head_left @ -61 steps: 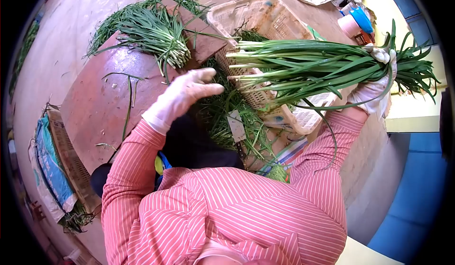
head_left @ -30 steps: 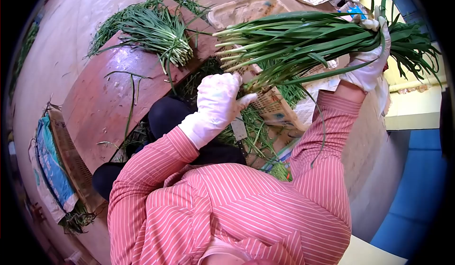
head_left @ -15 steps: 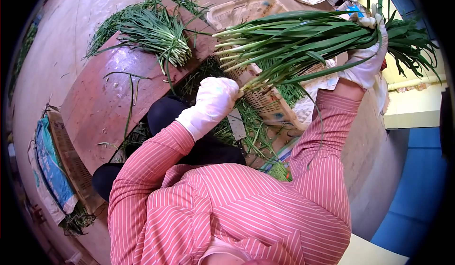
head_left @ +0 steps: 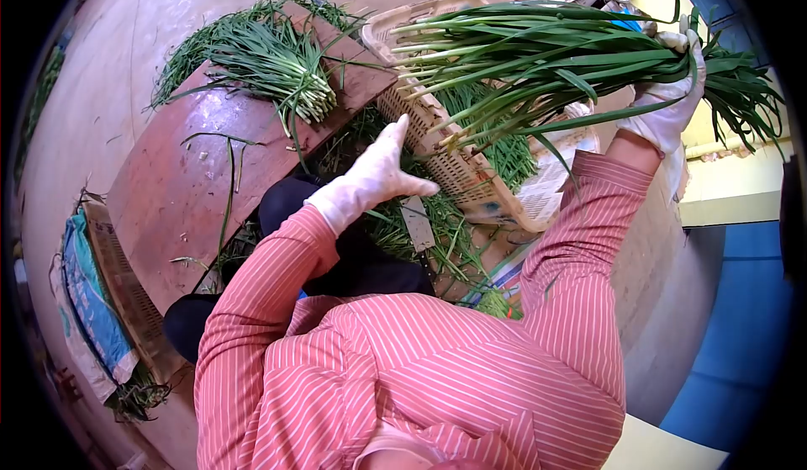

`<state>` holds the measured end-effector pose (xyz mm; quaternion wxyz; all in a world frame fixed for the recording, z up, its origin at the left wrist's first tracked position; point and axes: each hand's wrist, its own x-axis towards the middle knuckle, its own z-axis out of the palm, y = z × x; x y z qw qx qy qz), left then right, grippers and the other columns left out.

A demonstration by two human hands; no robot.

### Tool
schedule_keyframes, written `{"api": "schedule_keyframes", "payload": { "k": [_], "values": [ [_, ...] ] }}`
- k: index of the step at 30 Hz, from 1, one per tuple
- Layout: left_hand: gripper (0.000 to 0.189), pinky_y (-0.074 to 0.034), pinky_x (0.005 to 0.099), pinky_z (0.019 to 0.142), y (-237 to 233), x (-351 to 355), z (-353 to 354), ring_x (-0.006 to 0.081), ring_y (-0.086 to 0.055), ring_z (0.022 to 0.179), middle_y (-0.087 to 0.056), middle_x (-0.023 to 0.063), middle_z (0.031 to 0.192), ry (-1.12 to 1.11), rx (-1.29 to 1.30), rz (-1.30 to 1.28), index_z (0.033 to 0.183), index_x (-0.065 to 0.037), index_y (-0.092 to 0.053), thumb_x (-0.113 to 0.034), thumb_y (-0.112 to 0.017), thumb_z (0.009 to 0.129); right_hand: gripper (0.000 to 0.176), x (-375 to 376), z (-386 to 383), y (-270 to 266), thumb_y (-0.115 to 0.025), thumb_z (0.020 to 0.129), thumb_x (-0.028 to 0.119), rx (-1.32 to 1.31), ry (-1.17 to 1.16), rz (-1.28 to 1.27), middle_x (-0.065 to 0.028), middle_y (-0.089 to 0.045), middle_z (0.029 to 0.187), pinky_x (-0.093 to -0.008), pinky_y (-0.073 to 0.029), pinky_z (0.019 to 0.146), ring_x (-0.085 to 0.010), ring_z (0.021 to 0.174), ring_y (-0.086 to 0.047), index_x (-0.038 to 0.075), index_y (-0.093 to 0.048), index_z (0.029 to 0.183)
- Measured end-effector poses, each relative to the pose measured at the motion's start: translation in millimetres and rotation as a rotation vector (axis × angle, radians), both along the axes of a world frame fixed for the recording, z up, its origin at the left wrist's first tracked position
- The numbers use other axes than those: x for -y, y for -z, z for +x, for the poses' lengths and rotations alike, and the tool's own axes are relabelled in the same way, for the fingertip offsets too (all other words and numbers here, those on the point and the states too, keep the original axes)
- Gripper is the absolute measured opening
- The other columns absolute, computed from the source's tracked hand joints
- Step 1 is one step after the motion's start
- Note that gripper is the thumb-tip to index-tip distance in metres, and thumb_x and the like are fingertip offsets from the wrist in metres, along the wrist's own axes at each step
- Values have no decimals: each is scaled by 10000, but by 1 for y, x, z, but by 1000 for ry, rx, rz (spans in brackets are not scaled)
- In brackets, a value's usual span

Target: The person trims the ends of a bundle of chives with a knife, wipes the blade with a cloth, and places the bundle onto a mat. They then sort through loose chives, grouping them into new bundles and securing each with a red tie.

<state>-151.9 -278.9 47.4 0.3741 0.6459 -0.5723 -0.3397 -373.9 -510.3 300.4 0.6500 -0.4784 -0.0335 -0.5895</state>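
Note:
My right hand (head_left: 670, 104), in a white glove, is wrapped round a large bunch of long green stalks (head_left: 546, 54). The pale stem ends point left and the leafy tips hang out to the right beyond my fist. My left hand (head_left: 374, 176), also gloved in white, is open, with thumb and fingers spread and nothing in it. It is below the bunch's stem ends, apart from them. Beneath the bunch stands a cream plastic basket (head_left: 479, 180) with more green stalks inside. Another bunch (head_left: 277, 62) lies on the reddish-brown board (head_left: 176, 192).
A flat metal blade (head_left: 417, 224) is among loose greens between my legs and the basket. At the far left, a blue and white bag (head_left: 92, 293) leans by a brown crate (head_left: 134, 302). A yellow ledge (head_left: 731, 180) and a blue surface (head_left: 740, 319) are on the right.
My left hand has opened, let go of a stem end at the bunch, and drawn slightly left and down. My right hand and the bunch have shifted a little right.

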Motion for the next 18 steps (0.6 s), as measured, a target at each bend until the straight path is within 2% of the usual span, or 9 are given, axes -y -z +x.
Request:
{"api": "schedule_keyframes", "payload": {
  "k": [2, 3, 5, 7, 9, 13, 15, 17, 18],
  "values": [
    [1184, -188, 325, 1189, -17, 5, -15, 242, -202, 1467, -258, 230, 1552, 24, -423, 24, 1519, 44, -101, -234, -897, 687, 301, -7, 8, -1, -603, 941, 140, 58, 73, 89, -33, -591, 814, -422, -453, 944, -154, 765, -588, -51, -564, 1171],
    [851, -403, 307, 1050, 14, 14, -25, 244, -513, 1252, -490, 197, 1405, 62, -589, -144, 1481, 30, -273, -210, -777, 838, 301, -6, 8, -2, -603, 941, 140, 57, 72, 87, -33, -591, 814, -422, -453, 944, -154, 765, -588, -51, -564, 1171],
    [353, -487, 249, 681, 8, 10, -16, 152, -610, 745, -688, 86, 970, 83, -573, 347, 1243, -3, -578, -199, -628, 955, 326, -3, 10, -2, -611, 936, 137, 39, 53, 69, -23, -574, 801, -432, -439, 960, -147, 764, -583, -59, -555, 1191],
    [255, -330, 256, 456, 20, 1, -11, 83, -386, 455, -560, -24, 595, -51, -797, 257, 912, -52, -686, -251, -550, 995, 347, -7, 13, -1, -609, 937, 133, 44, 62, 60, -25, -565, 814, -432, -439, 960, -145, 772, -579, -69, -538, 1209],
    [300, -307, 289, 418, 14, -5, 14, 107, -372, 416, -454, -20, 513, -69, -542, 457, 800, -60, -675, -232, -524, 994, 358, -14, 16, 0, -601, 942, 133, -8, 68, 93, -26, -564, 811, -428, -444, 963, -147, 762, -580, -77, -530, 1222],
    [333, -505, 363, 570, 33, -10, 52, 234, -644, 597, -633, 93, 645, 123, 414, 739, 791, -66, -702, -393, -663, 841, 344, -6, 17, 3, -558, 967, 157, -14, 209, 13, -51, -598, 773, -420, -472, 959, -160, 738, -582, -82, -543, 1213],
    [456, -539, 405, 700, -16, -25, 45, 278, -680, 778, -691, 105, 827, 117, 904, 548, 948, -65, -709, -461, -766, 727, 324, -12, 23, 2, -561, 969, 185, -53, 175, 3, -68, -617, 779, -419, -496, 939, -167, 752, -596, -72, -570, 1166],
    [1140, -506, 410, 875, -65, -29, 35, 331, -597, 1109, -531, 218, 1297, -45, 887, 510, 1474, -61, -323, -464, -880, 565, 284, -30, 43, 1, -568, 967, 195, -125, 262, 49, -66, -615, 781, -388, -501, 934, -174, 762, -601, -45, -605, 1114],
    [1243, -463, 425, 978, -81, -33, 30, 369, -524, 1217, -416, 260, 1410, -125, 797, 288, 1511, -51, -222, -426, -903, 541, 255, -44, 55, 3, -568, 969, 205, -162, 354, 82, -66, -616, 786, -365, -512, 911, -181, 776, -602, -20, -630, 1070]
  ]
}}
